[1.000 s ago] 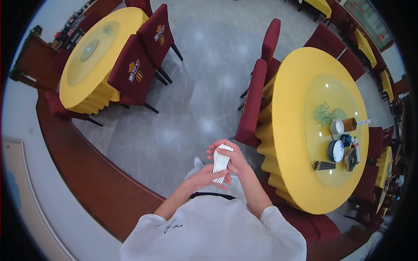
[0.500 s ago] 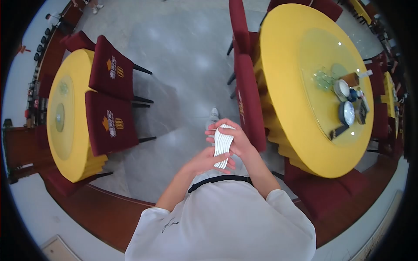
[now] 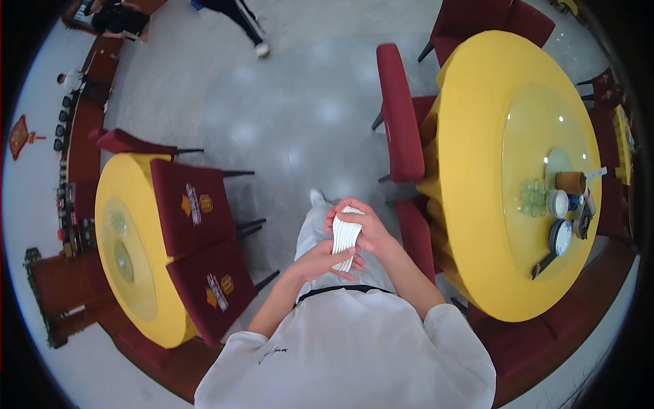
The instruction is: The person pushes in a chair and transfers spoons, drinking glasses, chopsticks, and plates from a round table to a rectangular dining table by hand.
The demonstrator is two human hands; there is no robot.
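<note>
A stack of nested white soup spoons (image 3: 346,238) is held in front of my waist, between both hands. My left hand (image 3: 320,261) grips its lower end, with the thumb across the front and fingers behind. Around the upper end, my right hand (image 3: 368,228) is closed, its fingers curled over the top. Parts of the spoons are hidden by my fingers.
On my right stands a round yellow-covered table (image 3: 470,204) with glasses (image 3: 533,198), plates (image 3: 560,236) and a brown container (image 3: 570,181). Red chairs (image 3: 402,116) line it. Another yellow table (image 3: 129,177) and chairs (image 3: 191,204) are left. A person's leg (image 3: 242,24) shows ahead.
My view has moved along the aisle, and both tables sit lower in it. A walking person's leg has appeared at the top. Both hands keep hold of the spoons.
</note>
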